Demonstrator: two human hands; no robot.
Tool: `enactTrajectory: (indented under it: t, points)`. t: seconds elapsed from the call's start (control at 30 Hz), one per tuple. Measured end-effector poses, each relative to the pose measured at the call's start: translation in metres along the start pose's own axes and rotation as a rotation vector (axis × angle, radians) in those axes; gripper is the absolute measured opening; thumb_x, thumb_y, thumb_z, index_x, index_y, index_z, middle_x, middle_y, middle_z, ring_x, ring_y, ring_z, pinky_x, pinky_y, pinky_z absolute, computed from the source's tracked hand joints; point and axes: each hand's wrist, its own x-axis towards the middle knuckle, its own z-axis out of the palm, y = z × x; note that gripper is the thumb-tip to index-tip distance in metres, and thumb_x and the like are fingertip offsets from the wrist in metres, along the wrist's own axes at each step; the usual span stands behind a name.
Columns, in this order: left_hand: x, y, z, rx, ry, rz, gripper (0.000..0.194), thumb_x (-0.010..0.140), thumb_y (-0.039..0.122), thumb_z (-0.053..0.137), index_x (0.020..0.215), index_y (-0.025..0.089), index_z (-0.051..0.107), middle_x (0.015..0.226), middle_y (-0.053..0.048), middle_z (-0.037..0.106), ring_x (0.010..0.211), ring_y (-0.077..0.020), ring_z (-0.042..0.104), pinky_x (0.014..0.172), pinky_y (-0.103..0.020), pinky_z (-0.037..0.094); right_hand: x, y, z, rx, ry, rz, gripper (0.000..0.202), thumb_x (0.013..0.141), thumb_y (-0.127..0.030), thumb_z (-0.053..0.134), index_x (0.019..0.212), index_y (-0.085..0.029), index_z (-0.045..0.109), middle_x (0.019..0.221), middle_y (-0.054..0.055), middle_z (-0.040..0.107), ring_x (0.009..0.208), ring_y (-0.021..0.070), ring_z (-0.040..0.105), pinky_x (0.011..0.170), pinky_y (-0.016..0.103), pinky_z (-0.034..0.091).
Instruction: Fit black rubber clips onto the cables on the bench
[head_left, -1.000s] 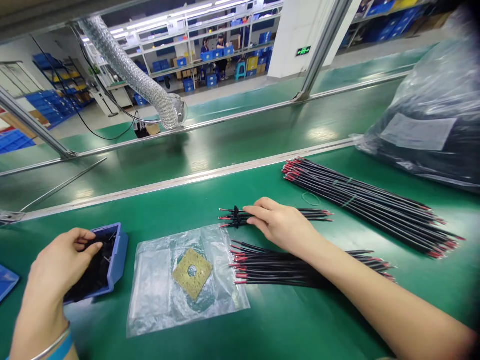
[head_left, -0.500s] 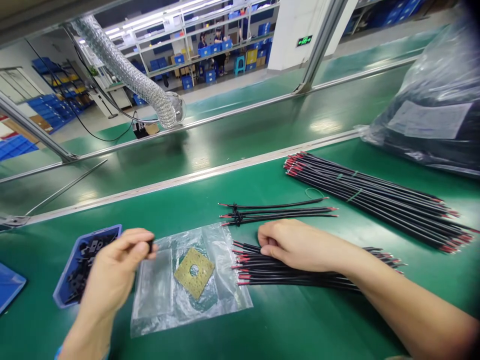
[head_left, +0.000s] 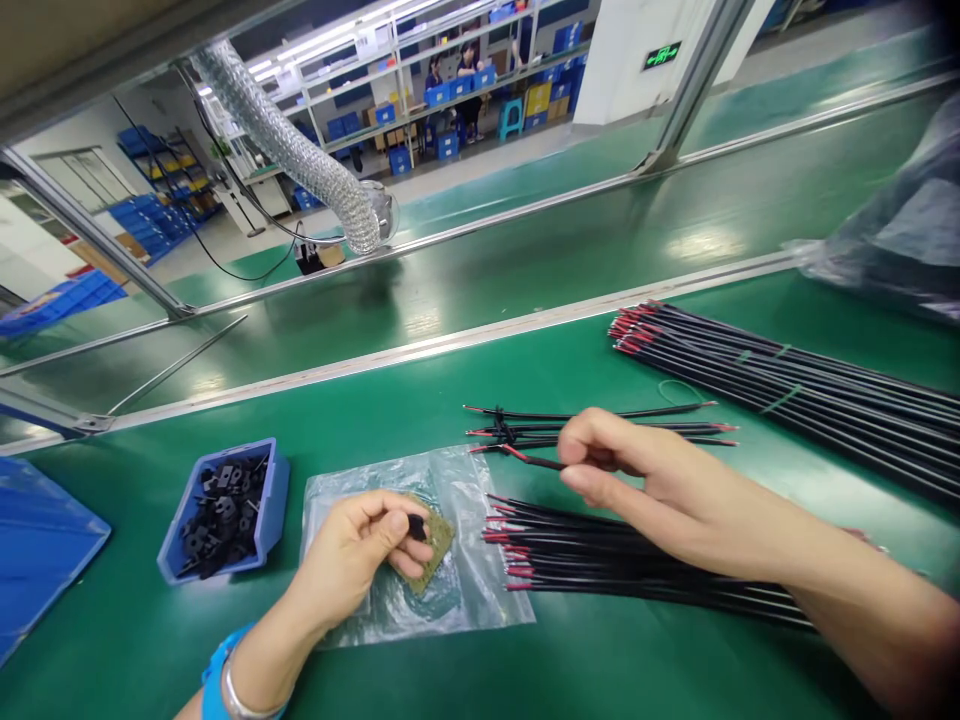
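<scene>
My left hand (head_left: 367,550) pinches a small black plastic part (head_left: 416,527) over a clear plastic bag (head_left: 480,560), partly covering a yellowish square pad (head_left: 442,545) with a hole. My right hand (head_left: 637,480) grips one black cable (head_left: 541,462) between thumb and fingers, its red-tipped end pointing left. Beneath that hand lies a loose pile of black cables (head_left: 600,560) with red ends. Just behind, a few cables with black pieces (head_left: 504,428) near their left ends lie side by side.
A blue bin (head_left: 276,500) of black parts stands at the left, beside a larger blue container (head_left: 45,550). A tied cable bundle (head_left: 750,370) and a plastic-wrapped package (head_left: 892,240) are at the right. A metal rail (head_left: 450,345) crosses behind.
My right hand has lifted one cable off the pile. My left hand has moved right, over the pad, with the black part still in its fingers. The camera view has shifted.
</scene>
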Motion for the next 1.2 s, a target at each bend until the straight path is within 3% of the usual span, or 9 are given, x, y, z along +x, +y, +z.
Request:
enactTrajectory:
  t: [0.1,0.2,0.37,0.6,0.8,0.93,1.0,1.07,1.2]
  points:
    - [-0.001,0.0,0.003,-0.062,-0.006,-0.007,0.042,0.071,0.051,0.08,0.08,0.013,0.067,0.078,-0.007,0.074,0.061,-0.0149,0.071,0.051,-0.02,0.057,-0.003,-0.003,0.005,0.119,0.254,-0.088,0.013,0.097,-0.034,0.048,0.087,-0.026,0.048,0.074,-0.002,0.053,0.06,0.013,0.05,0.051,0.024,0.044]
    - [-0.001,0.0,0.003,-0.105,0.015,0.012,0.039,0.075,0.049,0.078,0.091,0.016,0.063,0.075,-0.004,0.074,0.061,-0.0146,0.071,0.051,-0.02,0.057,-0.005,-0.006,0.01,0.132,0.346,-0.108,0.011,0.095,-0.034,0.052,0.087,-0.027,0.05,0.076,0.0,0.055,0.062,0.0146,0.054,0.051,0.025,0.044]
    - [-0.003,0.004,-0.005,-0.103,0.067,0.085,0.04,0.072,0.045,0.082,0.092,0.013,0.067,0.072,-0.005,0.074,0.058,-0.0139,0.07,0.05,-0.019,0.056,-0.003,-0.009,0.013,0.073,0.259,-0.135,0.013,0.093,-0.028,0.052,0.081,-0.025,0.053,0.069,0.0,0.057,0.057,0.0135,0.052,0.051,0.026,0.045]
    - [-0.006,0.006,-0.012,-0.123,-0.055,0.075,0.044,0.063,0.048,0.086,0.077,0.015,0.06,0.057,-0.002,0.072,0.044,-0.0126,0.066,0.04,-0.016,0.051,0.001,-0.009,0.019,0.033,0.2,-0.149,0.012,0.092,-0.022,0.052,0.079,-0.023,0.052,0.067,-0.003,0.057,0.055,0.0105,0.05,0.051,0.022,0.043]
    - [-0.003,0.007,-0.013,-0.101,0.035,0.068,0.045,0.059,0.047,0.089,0.071,0.013,0.061,0.055,-0.003,0.072,0.042,-0.0136,0.066,0.038,-0.017,0.051,0.003,-0.005,0.027,-0.041,0.138,-0.154,0.014,0.092,-0.022,0.049,0.079,-0.023,0.05,0.068,-0.003,0.057,0.056,0.0103,0.05,0.051,0.022,0.041]
    - [-0.004,0.01,-0.015,-0.037,0.057,0.049,0.041,0.064,0.043,0.088,0.078,0.014,0.064,0.064,-0.006,0.076,0.054,-0.016,0.071,0.047,-0.02,0.056,0.001,-0.002,0.035,-0.197,-0.026,-0.06,0.004,0.092,-0.026,0.052,0.091,-0.022,0.054,0.08,0.0,0.063,0.065,0.0145,0.059,0.057,0.027,0.045]
    - [-0.005,0.008,-0.014,0.076,0.044,0.062,0.035,0.072,0.044,0.082,0.083,0.014,0.066,0.069,-0.008,0.077,0.059,-0.0183,0.073,0.052,-0.024,0.059,0.0,-0.002,0.039,-0.329,-0.147,0.005,0.017,0.086,-0.03,0.063,0.098,-0.021,0.055,0.088,0.002,0.063,0.068,0.0178,0.062,0.058,0.03,0.046]
    - [-0.005,0.003,-0.012,0.331,0.056,0.181,0.024,0.083,0.039,0.072,0.087,0.016,0.068,0.075,-0.008,0.077,0.066,-0.0198,0.073,0.06,-0.029,0.06,0.0,-0.002,0.042,-0.447,-0.225,0.052,0.027,0.079,-0.033,0.072,0.097,-0.021,0.055,0.09,0.002,0.062,0.066,0.0196,0.062,0.057,0.032,0.045]
    - [-0.003,-0.012,-0.003,1.07,0.134,0.744,0.012,0.09,0.019,0.06,0.09,0.02,0.072,0.081,-0.007,0.072,0.074,-0.0181,0.067,0.066,-0.029,0.054,0.0,0.0,0.044,-0.512,-0.223,0.05,0.023,0.079,-0.029,0.071,0.094,-0.022,0.055,0.089,0.001,0.062,0.063,0.0192,0.062,0.056,0.032,0.044]
